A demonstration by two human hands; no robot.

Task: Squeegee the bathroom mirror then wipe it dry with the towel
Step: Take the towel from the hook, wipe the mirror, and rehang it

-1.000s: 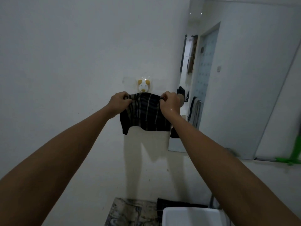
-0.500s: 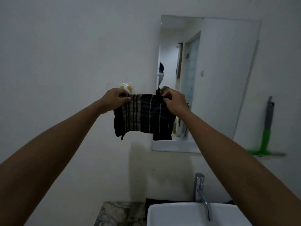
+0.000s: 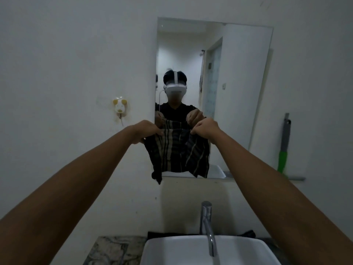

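Observation:
A dark striped towel [image 3: 178, 152] hangs spread between my hands in front of the lower left part of the wall mirror [image 3: 238, 88]. My left hand [image 3: 147, 131] pinches its top left corner and my right hand [image 3: 206, 128] pinches its top right corner. The mirror shows a person in a headset holding the same towel. A squeegee [image 3: 283, 150] with a grey and green handle leans upright against the wall to the right of the mirror, its blade at the bottom.
A white basin [image 3: 191, 249] with a chrome tap [image 3: 208, 222] sits below the mirror on a marbled counter [image 3: 107, 249]. A dark cloth [image 3: 166, 234] lies behind the basin. A small animal-shaped wall hook [image 3: 120, 109] is left of the mirror.
The towel came off the wall hook and moved right with both hands, from beside the mirror to in front of it. The view swung right, facing the mirror squarely.

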